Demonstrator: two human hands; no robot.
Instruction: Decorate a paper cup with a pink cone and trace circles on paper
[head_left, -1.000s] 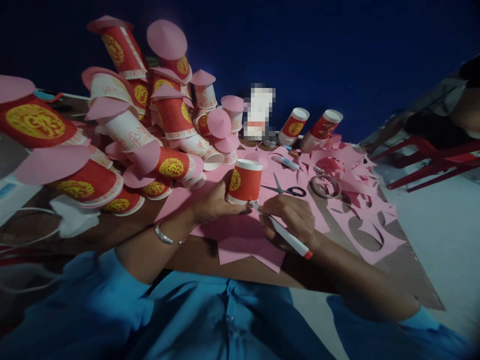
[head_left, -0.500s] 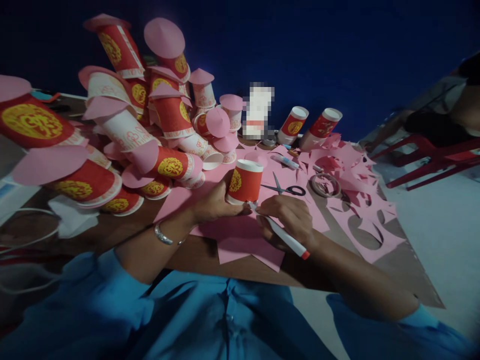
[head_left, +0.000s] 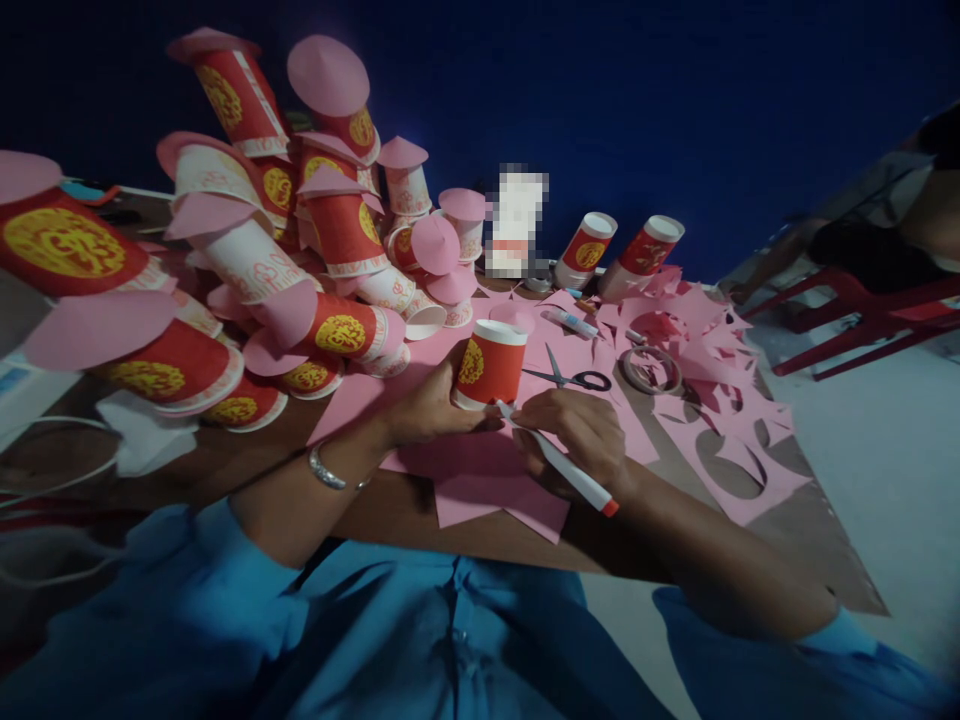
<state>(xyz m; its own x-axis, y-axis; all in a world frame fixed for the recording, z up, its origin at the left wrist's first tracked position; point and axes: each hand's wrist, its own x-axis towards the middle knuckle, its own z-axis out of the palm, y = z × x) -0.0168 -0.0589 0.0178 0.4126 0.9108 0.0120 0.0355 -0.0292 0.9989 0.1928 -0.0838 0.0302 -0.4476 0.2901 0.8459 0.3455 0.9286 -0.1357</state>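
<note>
My left hand [head_left: 431, 405] is closed round the lower part of a red paper cup [head_left: 499, 370] with a white rim and a yellow emblem. In my right hand [head_left: 574, 435] is a white marker [head_left: 566, 467] with a red end, its tip against the lower edge of the cup. Under both hands lie sheets of pink paper [head_left: 465, 498]. Just right of the cup rest open scissors [head_left: 559, 378] with dark handles. Farther right is a roll of tape [head_left: 651, 370].
Many red and white cups with pink cone tops [head_left: 345, 235] are piled at the left. Two cup stacks [head_left: 585, 250] stand at the back. Pink paper scraps [head_left: 705, 350] cover the right side. A red chair [head_left: 862, 310] with a person is beyond the table.
</note>
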